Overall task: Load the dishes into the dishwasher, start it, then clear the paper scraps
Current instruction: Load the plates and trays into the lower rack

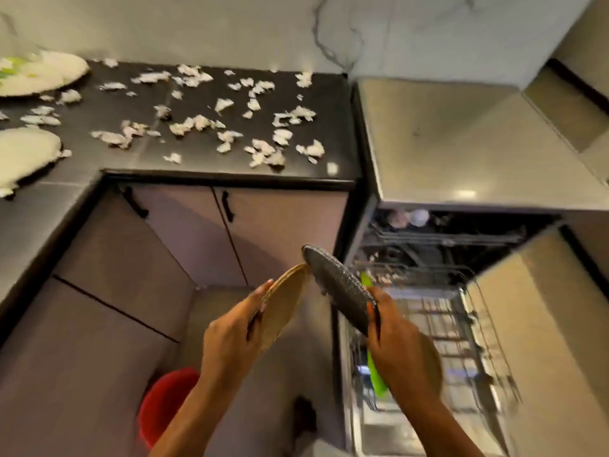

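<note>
Right of the cabinets (184, 232), I am logging items from largest to smallest.

1. Dishwasher (454, 239): standing open, upper rack dim inside.
2. Tabletop (204, 159): dark, L-shaped, carrying the remaining work.
3. Lower rack (441, 318): drawn out of the cavity, wire tines mostly bare, lying just beyond the right hand.
4. Red bucket (164, 404): sitting on the floor below the left forearm.
5. White plates (43, 74): two waiting at the tabletop's left end, well apart from the dishwasher. I am judging them ceramic, so stiff, fairly heavy and chippable, and best taken at the rim with the thumb on top.
6. Tan plate (286, 301): being held edge-on, tilted. It is looking light and rigid, and I am expecting a rim pinch to be enough.
7. Speckled dark plate (339, 285): being held tilted over the near edge of the rack, its top edge appearing to meet the tan plate's. I am guessing stoneware, heavier and slick if wet, so needing a firm rim hold.
8. Left hand (230, 331): fingers curling round the tan plate's lower rim.
9. Right hand (395, 331): clasping the speckled plate's lower edge.
10. Green utensil (375, 377): lying in the rack, partly hidden by the right wrist.
11. Paper scraps (263, 148): lying scattered across the tabletop, flimsy and weightless, better swept together than picked singly.
</note>
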The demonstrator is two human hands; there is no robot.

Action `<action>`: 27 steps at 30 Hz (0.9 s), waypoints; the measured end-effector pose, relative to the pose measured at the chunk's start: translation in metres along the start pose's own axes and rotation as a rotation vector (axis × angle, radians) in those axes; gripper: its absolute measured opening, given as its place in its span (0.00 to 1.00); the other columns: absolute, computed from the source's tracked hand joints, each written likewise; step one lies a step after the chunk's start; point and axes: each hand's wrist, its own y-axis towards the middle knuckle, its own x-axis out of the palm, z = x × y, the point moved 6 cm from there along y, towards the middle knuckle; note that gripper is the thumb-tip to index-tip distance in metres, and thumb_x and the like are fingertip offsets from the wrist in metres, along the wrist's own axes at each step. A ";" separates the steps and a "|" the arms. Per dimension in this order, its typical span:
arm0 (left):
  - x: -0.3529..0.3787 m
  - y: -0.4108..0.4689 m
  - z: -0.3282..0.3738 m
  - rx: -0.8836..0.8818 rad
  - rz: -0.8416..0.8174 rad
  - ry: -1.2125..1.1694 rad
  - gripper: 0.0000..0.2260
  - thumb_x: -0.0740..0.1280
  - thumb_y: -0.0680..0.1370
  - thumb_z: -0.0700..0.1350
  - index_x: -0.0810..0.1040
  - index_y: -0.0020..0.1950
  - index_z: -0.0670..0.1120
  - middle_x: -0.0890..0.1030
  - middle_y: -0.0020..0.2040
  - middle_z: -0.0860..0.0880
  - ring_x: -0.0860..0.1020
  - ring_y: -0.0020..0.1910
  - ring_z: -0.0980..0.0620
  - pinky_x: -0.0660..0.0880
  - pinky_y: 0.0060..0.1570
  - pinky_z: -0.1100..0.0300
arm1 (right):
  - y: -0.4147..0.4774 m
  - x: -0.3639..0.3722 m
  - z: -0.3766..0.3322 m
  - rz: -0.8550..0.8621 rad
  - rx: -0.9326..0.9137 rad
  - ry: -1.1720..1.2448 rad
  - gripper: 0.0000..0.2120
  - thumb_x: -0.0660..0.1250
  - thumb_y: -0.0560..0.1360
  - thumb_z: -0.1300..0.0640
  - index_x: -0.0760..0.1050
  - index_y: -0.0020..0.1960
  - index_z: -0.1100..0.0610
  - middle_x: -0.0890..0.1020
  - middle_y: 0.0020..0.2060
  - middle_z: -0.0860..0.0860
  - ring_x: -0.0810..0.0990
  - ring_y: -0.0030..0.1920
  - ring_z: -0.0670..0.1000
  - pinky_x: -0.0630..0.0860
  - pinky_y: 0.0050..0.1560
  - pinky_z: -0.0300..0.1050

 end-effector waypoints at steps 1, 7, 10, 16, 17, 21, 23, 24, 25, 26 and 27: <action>0.014 -0.014 0.002 -0.012 -0.040 -0.002 0.22 0.62 0.74 0.45 0.73 0.68 0.56 0.83 0.46 0.57 0.81 0.38 0.56 0.77 0.34 0.61 | -0.020 0.001 0.014 -0.019 0.061 -0.018 0.13 0.61 0.74 0.58 0.72 0.59 0.52 0.83 0.35 0.53 0.81 0.30 0.53 0.73 0.30 0.41; 0.078 -0.090 0.045 -0.057 -0.217 -0.065 0.25 0.62 0.73 0.45 0.66 0.70 0.60 0.78 0.48 0.58 0.79 0.38 0.54 0.79 0.31 0.60 | -0.126 -0.013 0.102 -0.183 0.406 0.029 0.15 0.60 0.79 0.58 0.71 0.65 0.57 0.81 0.48 0.56 0.82 0.47 0.57 0.79 0.49 0.50; 0.105 -0.097 0.073 -0.075 -0.250 -0.092 0.25 0.56 0.72 0.54 0.72 0.69 0.57 0.78 0.51 0.59 0.80 0.44 0.54 0.76 0.40 0.61 | -0.144 -0.039 0.148 -0.133 0.528 -0.016 0.18 0.58 0.79 0.56 0.67 0.69 0.57 0.81 0.47 0.59 0.82 0.46 0.60 0.79 0.46 0.51; 0.192 -0.083 0.119 -0.062 -0.335 -0.096 0.26 0.53 0.72 0.55 0.73 0.68 0.53 0.82 0.53 0.51 0.80 0.48 0.48 0.76 0.45 0.55 | -0.142 -0.074 0.269 -0.041 0.785 -0.112 0.14 0.56 0.80 0.58 0.67 0.65 0.57 0.81 0.47 0.60 0.81 0.47 0.61 0.76 0.46 0.49; 0.209 -0.081 0.125 -0.089 -0.327 -0.115 0.25 0.53 0.72 0.55 0.74 0.67 0.51 0.82 0.53 0.50 0.80 0.48 0.47 0.76 0.45 0.55 | -0.141 -0.075 0.294 -0.041 0.824 -0.103 0.14 0.56 0.80 0.59 0.67 0.65 0.57 0.81 0.48 0.60 0.81 0.48 0.61 0.77 0.47 0.50; 0.273 -0.083 0.142 -0.225 -0.277 -0.119 0.24 0.55 0.74 0.51 0.75 0.67 0.47 0.81 0.54 0.50 0.79 0.50 0.49 0.70 0.48 0.59 | -0.141 -0.053 0.391 -0.134 0.986 -0.016 0.17 0.56 0.79 0.61 0.63 0.67 0.57 0.78 0.53 0.62 0.78 0.53 0.63 0.76 0.53 0.58; 0.305 -0.091 0.140 -0.332 -0.262 -0.118 0.23 0.57 0.75 0.47 0.73 0.68 0.45 0.80 0.60 0.46 0.76 0.56 0.50 0.70 0.53 0.59 | -0.138 -0.034 0.429 -0.180 1.015 0.021 0.16 0.56 0.79 0.60 0.63 0.66 0.57 0.77 0.55 0.62 0.77 0.55 0.63 0.76 0.56 0.58; 0.319 -0.096 0.137 -0.374 -0.255 -0.116 0.23 0.57 0.75 0.47 0.73 0.68 0.45 0.79 0.61 0.45 0.76 0.57 0.50 0.70 0.54 0.58 | -0.136 -0.022 0.446 -0.210 1.004 0.027 0.15 0.55 0.80 0.60 0.63 0.66 0.58 0.77 0.54 0.62 0.77 0.55 0.63 0.76 0.56 0.58; 0.331 -0.100 0.135 -0.411 -0.250 -0.115 0.23 0.56 0.75 0.49 0.73 0.68 0.45 0.79 0.61 0.45 0.77 0.57 0.49 0.71 0.55 0.57 | -0.135 -0.011 0.459 -0.247 0.991 0.032 0.14 0.55 0.80 0.60 0.63 0.65 0.58 0.77 0.54 0.62 0.78 0.55 0.63 0.77 0.54 0.58; 0.340 -0.104 0.131 -0.436 -0.244 -0.112 0.23 0.55 0.76 0.51 0.73 0.69 0.46 0.80 0.60 0.44 0.78 0.56 0.47 0.73 0.55 0.54 | -0.133 0.000 0.467 -0.282 0.986 0.047 0.14 0.55 0.80 0.60 0.63 0.65 0.59 0.77 0.53 0.62 0.78 0.55 0.63 0.77 0.53 0.57; 0.349 -0.108 0.129 -0.449 -0.238 -0.104 0.24 0.54 0.76 0.54 0.72 0.69 0.47 0.80 0.59 0.44 0.79 0.56 0.46 0.75 0.54 0.51 | -0.132 0.011 0.475 -0.314 0.985 0.071 0.14 0.55 0.80 0.61 0.64 0.65 0.60 0.77 0.53 0.62 0.78 0.54 0.62 0.77 0.51 0.56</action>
